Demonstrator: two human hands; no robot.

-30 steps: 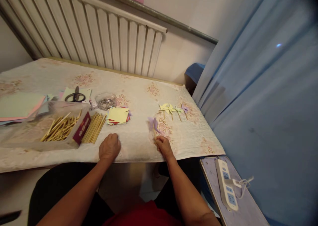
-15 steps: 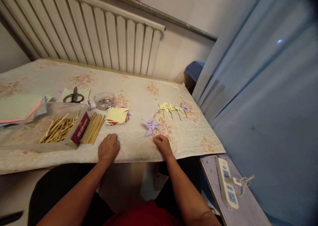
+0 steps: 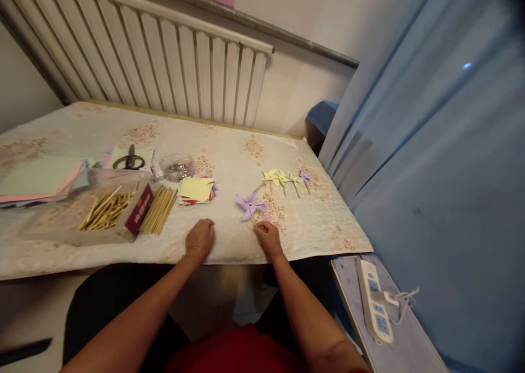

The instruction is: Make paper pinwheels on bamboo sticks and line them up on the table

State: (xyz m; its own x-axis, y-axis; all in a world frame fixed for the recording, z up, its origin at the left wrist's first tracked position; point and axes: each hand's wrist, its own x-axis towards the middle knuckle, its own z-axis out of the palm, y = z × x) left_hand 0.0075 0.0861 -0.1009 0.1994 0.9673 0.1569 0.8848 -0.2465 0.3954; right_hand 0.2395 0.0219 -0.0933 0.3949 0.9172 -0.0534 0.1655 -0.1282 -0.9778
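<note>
Table: pinwheel by R grip

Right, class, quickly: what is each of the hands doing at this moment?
Left hand: curled loosely, knuckles up, resting on the tablecloth, holding nothing visible.
Right hand: closed, pinching the purple pinwheel by its stick.

A bench with a floral cloth carries scissors at ten o'clock, a clear dish of silver bits, a tray of wooden sticks and stacked paper squares. A white radiator stands at twelve o'clock; a power strip lies at four o'clock.
</note>
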